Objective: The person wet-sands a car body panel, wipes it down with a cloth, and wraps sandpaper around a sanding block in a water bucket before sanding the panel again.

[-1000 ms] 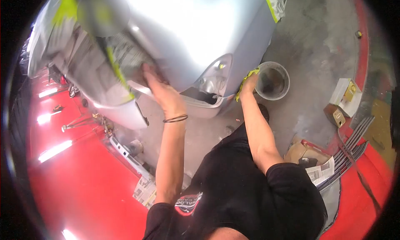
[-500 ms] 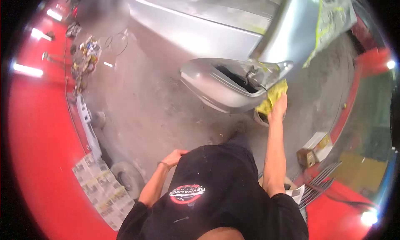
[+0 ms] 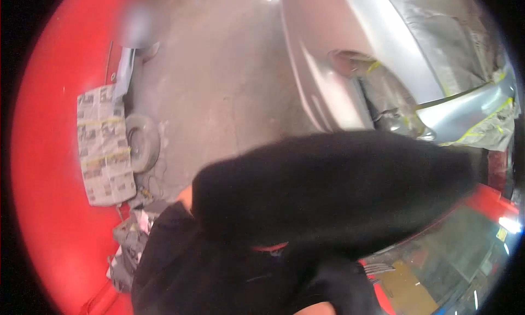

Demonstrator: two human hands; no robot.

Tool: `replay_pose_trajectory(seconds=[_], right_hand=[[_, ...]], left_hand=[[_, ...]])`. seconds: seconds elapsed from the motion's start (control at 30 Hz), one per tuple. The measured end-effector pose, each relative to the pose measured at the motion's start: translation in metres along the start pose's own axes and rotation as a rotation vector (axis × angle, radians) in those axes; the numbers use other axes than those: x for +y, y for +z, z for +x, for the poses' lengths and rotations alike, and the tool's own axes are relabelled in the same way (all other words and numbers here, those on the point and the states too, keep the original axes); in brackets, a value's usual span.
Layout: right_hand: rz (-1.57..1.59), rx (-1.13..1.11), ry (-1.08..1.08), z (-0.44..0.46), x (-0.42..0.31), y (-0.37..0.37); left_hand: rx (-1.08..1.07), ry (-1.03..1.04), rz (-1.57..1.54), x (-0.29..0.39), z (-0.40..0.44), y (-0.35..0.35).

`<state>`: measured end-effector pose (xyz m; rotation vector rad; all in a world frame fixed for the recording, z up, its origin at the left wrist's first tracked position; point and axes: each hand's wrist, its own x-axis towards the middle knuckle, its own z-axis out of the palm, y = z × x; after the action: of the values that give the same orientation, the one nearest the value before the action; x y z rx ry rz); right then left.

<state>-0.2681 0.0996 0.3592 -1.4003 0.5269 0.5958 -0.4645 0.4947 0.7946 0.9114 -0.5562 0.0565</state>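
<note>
Neither my left hand nor my right hand shows in the head view. A raised arm in a black sleeve [image 3: 328, 189] stretches across the middle, blurred and close to the camera. Just a small patch of bare arm [image 3: 186, 197] appears at its left end. Beyond the sleeve, at the upper right, stands a silver car body [image 3: 377, 19]. Masking paper [image 3: 465, 41] with yellow tape covers part of it, and an opening in its bumper [image 3: 333, 91] is partly visible. The yellow cloth from the earlier frame cannot be seen.
On the left, a newspaper-covered panel [image 3: 106, 145] leans by a wheel [image 3: 143, 143] near a red surface [image 3: 49, 151]. Dark and grey items [image 3: 131, 238] are piled below it. Brown cardboard [image 3: 410, 287] and a glass pane [image 3: 448, 249] are at the lower right.
My view has swung, so the car now sits farther right. A black sleeve has come up across the middle. Both hands and the yellow cloth have gone out of sight.
</note>
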Motion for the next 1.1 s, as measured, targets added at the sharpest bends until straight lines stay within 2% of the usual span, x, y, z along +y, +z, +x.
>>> replay_pose_trajectory(seconds=[0.03,0.1,0.13,0.2,0.23,0.27,0.3,0.33,0.37,0.47,0.53,0.6,0.67,0.73,0.8,0.87,0.9,1.0,1.03,1.07,1.1], right_hand=[[-0.093,-0.043,0.03,-0.022,-0.008,-0.013],[-0.032,-0.136,0.171,0.0,-0.003,-0.011],[-0.062,-0.052,0.041,-0.003,-0.027,-0.035],[-0.044,0.059,-0.162,-0.023,-0.015,0.012],[-0.109,0.035,-0.062,-0.045,-0.023,0.006],[-0.174,0.066,-0.134,-0.027,-0.005,-0.02],[-0.227,0.215,-0.125,-0.052,0.003,-0.039],[-0.263,0.3,-0.149,-0.034,0.003,-0.022],[-0.121,0.14,-0.011,-0.067,-0.02,0.02],[-0.389,0.12,-0.166,-0.04,0.028,-0.057],[-0.216,0.244,-0.043,-0.063,0.013,-0.017],[-0.493,0.197,-0.062,-0.077,0.028,-0.053],[-0.075,0.22,0.035,-0.06,0.033,-0.035],[-0.129,0.026,-0.133,0.002,0.052,-0.073],[-0.75,0.274,-0.119,-0.019,0.081,-0.143],[-0.537,0.317,-0.136,-0.084,0.043,-0.056],[-0.494,0.327,-0.12,-0.09,0.046,-0.049],[-0.449,0.395,-0.144,-0.078,0.055,-0.053],[-0.576,0.325,-0.281,-0.041,0.065,-0.082],[-0.692,0.274,-0.359,-0.049,0.093,-0.112],[-0.635,0.311,-0.276,-0.069,0.085,-0.101]], left_hand=[[-0.087,0.066,-0.036,-0.004,0.016,0.011],[-0.156,0.108,-0.05,-0.002,0.022,0.02],[-0.208,0.16,-0.068,-0.006,0.03,0.023],[-0.221,0.166,-0.043,-0.004,0.034,0.035],[-0.21,0.173,-0.069,-0.003,0.035,0.037],[-0.204,0.185,-0.095,-0.001,0.037,0.04],[-0.193,0.195,-0.104,-0.001,0.039,0.041],[-0.212,0.199,-0.067,-0.003,0.04,0.045],[-0.222,0.191,-0.047,0.0,0.041,0.047],[-0.175,0.242,-0.054,-0.008,0.046,0.05],[-0.182,0.251,-0.013,-0.008,0.043,0.05],[-0.157,0.259,0.001,-0.007,0.032,0.051],[-0.161,0.223,0.036,-0.011,0.026,0.045],[-0.202,0.194,0.036,-0.01,0.018,0.042],[-0.189,0.175,-0.048,-0.004,0.017,0.034],[-0.224,0.142,-0.056,-0.002,0.02,0.033],[-0.23,0.134,-0.053,0.001,0.018,0.033],[-0.177,0.096,0.026,0.011,0.016,0.024],[-0.102,0.096,0.101,0.018,0.01,0.019],[0.003,0.056,0.169,0.027,0.005,0.011],[0.124,0.0,0.27,0.031,0.001,0.001]])
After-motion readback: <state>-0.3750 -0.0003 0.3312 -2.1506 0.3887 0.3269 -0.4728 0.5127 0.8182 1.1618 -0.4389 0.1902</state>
